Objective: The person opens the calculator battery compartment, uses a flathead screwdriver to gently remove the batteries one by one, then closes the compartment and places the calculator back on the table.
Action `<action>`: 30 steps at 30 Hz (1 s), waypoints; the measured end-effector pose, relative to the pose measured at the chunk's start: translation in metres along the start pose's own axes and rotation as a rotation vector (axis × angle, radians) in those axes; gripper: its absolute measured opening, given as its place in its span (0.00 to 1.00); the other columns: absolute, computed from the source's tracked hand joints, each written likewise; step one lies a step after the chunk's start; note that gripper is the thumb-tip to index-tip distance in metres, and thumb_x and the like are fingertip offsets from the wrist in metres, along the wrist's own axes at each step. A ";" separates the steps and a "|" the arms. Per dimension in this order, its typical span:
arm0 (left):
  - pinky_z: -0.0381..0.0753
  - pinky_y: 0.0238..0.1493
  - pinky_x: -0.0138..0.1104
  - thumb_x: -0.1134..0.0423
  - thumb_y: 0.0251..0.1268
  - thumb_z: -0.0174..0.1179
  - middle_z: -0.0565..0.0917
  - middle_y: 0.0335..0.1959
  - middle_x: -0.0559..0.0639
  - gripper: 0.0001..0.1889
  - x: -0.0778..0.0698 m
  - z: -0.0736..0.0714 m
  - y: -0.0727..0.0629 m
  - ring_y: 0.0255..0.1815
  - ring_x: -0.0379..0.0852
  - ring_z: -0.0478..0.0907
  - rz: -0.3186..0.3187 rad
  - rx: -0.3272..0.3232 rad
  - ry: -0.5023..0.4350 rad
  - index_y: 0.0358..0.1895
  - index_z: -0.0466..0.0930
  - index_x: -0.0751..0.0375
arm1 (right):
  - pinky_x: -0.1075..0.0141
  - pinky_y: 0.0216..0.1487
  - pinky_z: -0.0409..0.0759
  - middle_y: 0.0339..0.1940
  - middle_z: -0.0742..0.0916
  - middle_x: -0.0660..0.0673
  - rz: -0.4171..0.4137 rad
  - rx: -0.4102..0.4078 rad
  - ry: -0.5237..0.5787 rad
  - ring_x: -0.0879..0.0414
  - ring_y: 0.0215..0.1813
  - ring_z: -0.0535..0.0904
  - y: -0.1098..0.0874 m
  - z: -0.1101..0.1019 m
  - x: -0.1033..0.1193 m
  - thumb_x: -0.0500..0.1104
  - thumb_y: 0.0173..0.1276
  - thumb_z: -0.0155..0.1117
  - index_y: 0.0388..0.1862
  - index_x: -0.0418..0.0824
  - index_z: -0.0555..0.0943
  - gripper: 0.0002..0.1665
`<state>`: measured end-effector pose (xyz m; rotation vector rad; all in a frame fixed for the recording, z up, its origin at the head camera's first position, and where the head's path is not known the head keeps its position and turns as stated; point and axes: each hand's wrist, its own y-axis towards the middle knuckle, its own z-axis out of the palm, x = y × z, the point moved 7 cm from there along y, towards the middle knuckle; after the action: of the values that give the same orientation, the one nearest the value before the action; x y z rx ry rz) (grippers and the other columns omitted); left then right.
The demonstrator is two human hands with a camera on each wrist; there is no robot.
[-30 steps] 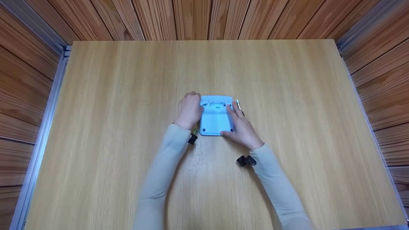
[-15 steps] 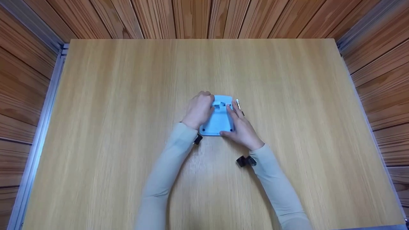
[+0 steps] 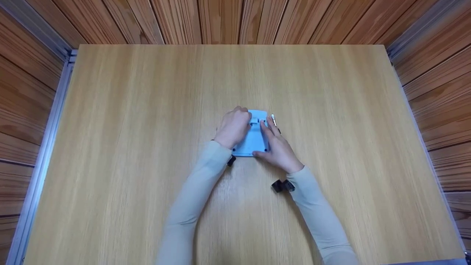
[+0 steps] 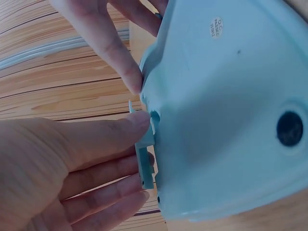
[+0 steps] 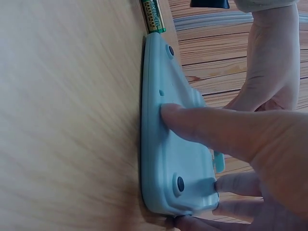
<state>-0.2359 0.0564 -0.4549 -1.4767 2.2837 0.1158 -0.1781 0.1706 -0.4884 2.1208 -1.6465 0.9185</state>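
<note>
A light blue device (image 3: pixel 252 141) with dark round feet lies on the table, its underside up. My left hand (image 3: pixel 233 127) pinches a small light blue battery cover (image 4: pixel 144 163) between thumb and fingers, at the battery compartment along the device's far part. In the left wrist view the cover stands tilted at that edge, with the thumb over its top. My right hand (image 3: pixel 278 149) holds the device at its right side, thumb on the near edge, fingers on the right part. The left hand hides part of the compartment in the head view.
A green and gold battery (image 5: pixel 154 17) lies by the device's near left corner. A thin silvery item (image 3: pixel 273 119) with a dark end lies just right of the device, partly behind the right fingers. Wooden walls (image 3: pixel 220 22) stand around the table (image 3: pixel 147 92).
My left hand has moved right across the device with the battery cover, from the left edge to over the compartment. The right hand and the device have hardly moved.
</note>
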 end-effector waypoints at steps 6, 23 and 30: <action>0.79 0.51 0.39 0.64 0.70 0.55 0.83 0.48 0.55 0.12 -0.005 0.002 0.003 0.50 0.49 0.78 0.025 -0.005 0.020 0.52 0.82 0.62 | 0.52 0.72 0.60 0.79 0.49 0.36 -0.011 -0.008 -0.012 0.42 0.78 0.48 0.000 -0.001 0.001 0.43 0.56 0.75 0.77 0.36 0.51 0.57; 0.80 0.51 0.36 0.64 0.69 0.57 0.82 0.45 0.54 0.12 0.001 0.003 0.000 0.48 0.48 0.79 -0.008 -0.059 -0.098 0.51 0.81 0.62 | 0.52 0.72 0.61 0.79 0.50 0.37 -0.006 -0.010 -0.002 0.43 0.78 0.48 0.001 0.000 0.001 0.44 0.55 0.75 0.76 0.37 0.52 0.57; 0.79 0.51 0.36 0.63 0.70 0.56 0.81 0.45 0.54 0.11 0.000 0.006 -0.002 0.49 0.48 0.78 -0.011 -0.077 -0.086 0.50 0.81 0.63 | 0.52 0.72 0.60 0.79 0.50 0.37 -0.005 -0.010 -0.002 0.43 0.78 0.48 0.000 0.000 0.000 0.44 0.56 0.75 0.76 0.36 0.52 0.56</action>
<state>-0.2326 0.0569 -0.4602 -1.4918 2.2253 0.2613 -0.1782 0.1706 -0.4889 2.1186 -1.6430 0.9053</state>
